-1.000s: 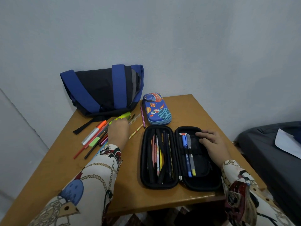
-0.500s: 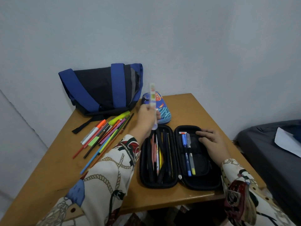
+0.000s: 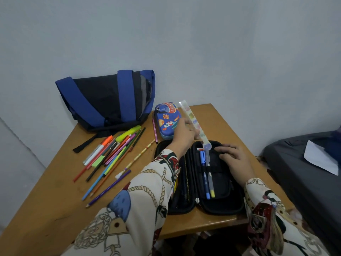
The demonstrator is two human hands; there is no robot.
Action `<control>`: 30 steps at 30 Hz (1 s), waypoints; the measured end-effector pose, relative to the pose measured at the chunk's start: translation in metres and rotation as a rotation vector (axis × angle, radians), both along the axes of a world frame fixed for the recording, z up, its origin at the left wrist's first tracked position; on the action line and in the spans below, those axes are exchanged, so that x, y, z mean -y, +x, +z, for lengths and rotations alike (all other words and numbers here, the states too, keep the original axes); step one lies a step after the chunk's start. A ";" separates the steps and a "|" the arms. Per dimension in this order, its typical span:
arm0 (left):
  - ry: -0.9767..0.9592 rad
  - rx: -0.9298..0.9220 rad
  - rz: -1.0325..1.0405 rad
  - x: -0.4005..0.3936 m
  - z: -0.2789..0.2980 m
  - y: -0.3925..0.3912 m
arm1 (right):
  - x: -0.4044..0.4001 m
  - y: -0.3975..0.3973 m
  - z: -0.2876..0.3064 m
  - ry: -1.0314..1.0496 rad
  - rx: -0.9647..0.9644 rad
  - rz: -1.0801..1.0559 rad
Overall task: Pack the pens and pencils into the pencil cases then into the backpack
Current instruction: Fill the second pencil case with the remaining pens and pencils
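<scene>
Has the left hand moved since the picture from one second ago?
Yes. The left hand, holding a patterned pen, went from the loose pens rightward to above the open black pencil case.

Plain pale blue-grey wall (image 3: 203,43) filled the upper view, evenly and dimly lit. Wooden table (image 3: 46,209) stood against it in a corner. At right, a dark grey bed (image 3: 299,174) carried a white sheet of paper (image 3: 319,159).
</scene>
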State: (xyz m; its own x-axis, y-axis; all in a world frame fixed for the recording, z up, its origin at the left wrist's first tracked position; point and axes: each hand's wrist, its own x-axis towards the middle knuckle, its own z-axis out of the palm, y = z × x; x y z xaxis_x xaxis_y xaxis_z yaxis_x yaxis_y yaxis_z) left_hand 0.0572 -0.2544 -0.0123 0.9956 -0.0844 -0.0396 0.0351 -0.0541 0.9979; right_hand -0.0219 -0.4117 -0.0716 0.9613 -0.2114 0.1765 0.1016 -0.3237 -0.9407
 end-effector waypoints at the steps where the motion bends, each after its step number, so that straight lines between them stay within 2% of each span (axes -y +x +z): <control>1: 0.037 -0.005 -0.029 0.002 -0.001 0.000 | 0.000 0.000 0.000 0.017 -0.003 0.000; 6: 0.366 0.033 -0.075 0.009 -0.006 0.005 | 0.003 0.004 -0.006 -0.037 -0.013 -0.021; 12: 0.626 0.082 -0.116 0.013 -0.001 0.002 | 0.004 0.007 -0.009 -0.073 -0.022 -0.019; 17: 0.976 0.100 -0.232 0.018 0.003 0.001 | 0.004 0.006 -0.008 -0.066 -0.023 -0.033; 19: 1.111 0.167 -0.216 0.017 0.002 0.000 | 0.004 0.006 -0.008 -0.053 -0.022 -0.029; 22: 1.109 0.309 -0.174 0.010 -0.001 -0.002 | 0.004 0.006 -0.008 -0.055 -0.027 -0.034; 27: 1.239 0.366 -0.434 0.000 -0.001 -0.014 | 0.004 0.006 -0.008 -0.051 -0.031 -0.046; 30: 1.139 0.413 -0.434 -0.004 -0.004 -0.024 | 0.004 0.006 -0.008 -0.057 -0.030 -0.049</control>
State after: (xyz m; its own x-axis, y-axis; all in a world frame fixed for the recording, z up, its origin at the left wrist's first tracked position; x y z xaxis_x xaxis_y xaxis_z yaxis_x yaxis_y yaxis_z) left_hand 0.0336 -0.2504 -0.0160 0.8508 -0.5255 0.0006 -0.4990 -0.8076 0.3144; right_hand -0.0162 -0.4157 -0.0793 0.9551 -0.2489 0.1608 0.0563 -0.3803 -0.9232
